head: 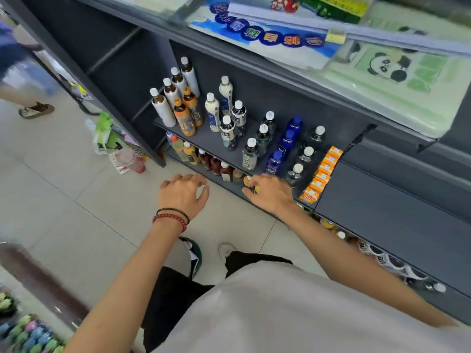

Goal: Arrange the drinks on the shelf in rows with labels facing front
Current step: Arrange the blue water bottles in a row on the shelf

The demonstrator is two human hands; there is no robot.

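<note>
On the dark shelf (211,138) I see the drinks already standing in rows, the blue bottles (283,146) in one line. My left hand (182,193) hangs open and empty. My right hand (270,192) reaches to a yellow-capped bottle (247,180) on the lower shelf; I cannot tell if it grips, so that shelf seems left to do.

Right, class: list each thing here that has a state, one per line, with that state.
left hand: open, empty, fingers spread
right hand: reaching at a lower-shelf bottle; grip unclear
blue bottles: upright, capped, one row
silver-wrapped bottles: upright, capped, one row
orange cartons: lined up along the shelf's right end
</note>
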